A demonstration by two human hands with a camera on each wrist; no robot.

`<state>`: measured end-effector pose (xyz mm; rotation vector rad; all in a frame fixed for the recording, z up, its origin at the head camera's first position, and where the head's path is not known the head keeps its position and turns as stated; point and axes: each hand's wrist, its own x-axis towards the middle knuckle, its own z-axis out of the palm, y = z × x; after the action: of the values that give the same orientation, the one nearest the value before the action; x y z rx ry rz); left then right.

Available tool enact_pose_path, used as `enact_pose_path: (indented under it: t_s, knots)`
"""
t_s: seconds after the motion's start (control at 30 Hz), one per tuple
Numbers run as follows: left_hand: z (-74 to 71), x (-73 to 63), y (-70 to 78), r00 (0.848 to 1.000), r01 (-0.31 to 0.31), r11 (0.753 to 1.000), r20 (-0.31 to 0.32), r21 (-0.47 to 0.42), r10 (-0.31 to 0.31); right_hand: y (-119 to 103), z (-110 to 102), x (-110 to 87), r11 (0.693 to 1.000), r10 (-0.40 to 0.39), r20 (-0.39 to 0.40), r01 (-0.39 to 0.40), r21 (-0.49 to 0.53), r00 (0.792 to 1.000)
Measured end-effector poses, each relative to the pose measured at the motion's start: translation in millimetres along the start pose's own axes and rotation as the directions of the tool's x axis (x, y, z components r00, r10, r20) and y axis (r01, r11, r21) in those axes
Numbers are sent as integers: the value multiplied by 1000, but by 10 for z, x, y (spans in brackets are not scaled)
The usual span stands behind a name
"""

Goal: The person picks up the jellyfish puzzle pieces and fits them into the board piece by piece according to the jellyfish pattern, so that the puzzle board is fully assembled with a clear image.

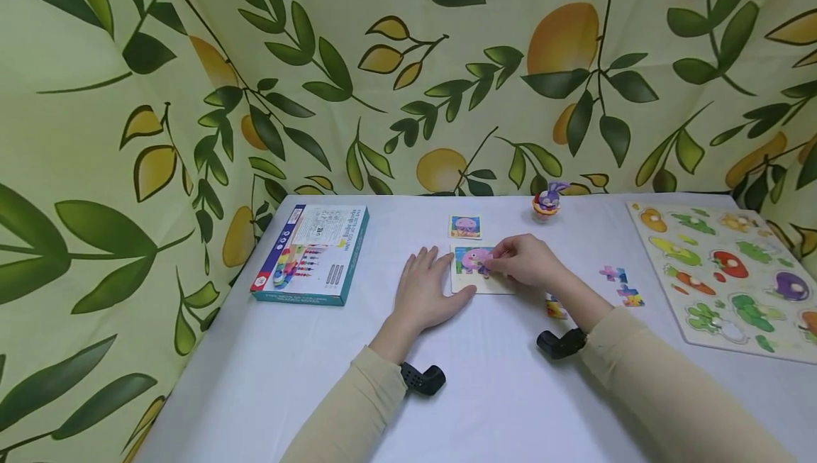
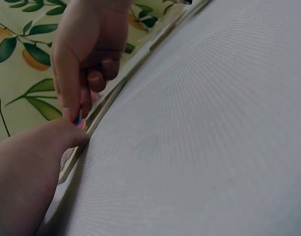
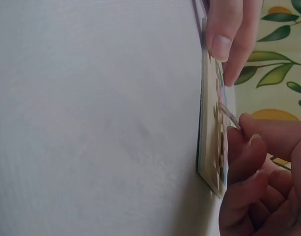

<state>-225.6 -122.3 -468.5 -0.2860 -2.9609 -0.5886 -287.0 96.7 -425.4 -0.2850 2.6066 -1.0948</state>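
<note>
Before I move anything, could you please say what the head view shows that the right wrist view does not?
Only the head view shows the box, the small picture card, the purple toy and the vegetable board. Only the right wrist view clearly shows the thin edge of the puzzle piece pinched in the right hand. Both share the left hand, the puzzle board and the patterned cloth.

Puzzle board (image 1: 496, 287) found lying on the table (image 1: 485, 406); left hand (image 1: 426, 293) at its left edge, right hand (image 1: 528, 262) over its pink picture (image 1: 471, 259). Small picture card (image 1: 465, 227) noted just behind the board, purple-eared figurine (image 1: 547, 202) behind and to its right. Loose pieces (image 1: 630, 297) lie right of the board, flat box (image 1: 310, 254) well left.
</note>
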Motion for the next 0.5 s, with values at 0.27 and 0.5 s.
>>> enact_pose_path:
  t_s: [0.27, 0.5]
  knots:
    - [-4, 1, 6, 1000, 6, 1000, -1, -9, -6, 13, 72, -1, 1000, -23, -15, 23, -8, 1000]
    - [2, 11, 4, 1000, 11, 1000, 8, -1, -11, -14, 113, -5, 989, -97, -69, 89, -115, 993]
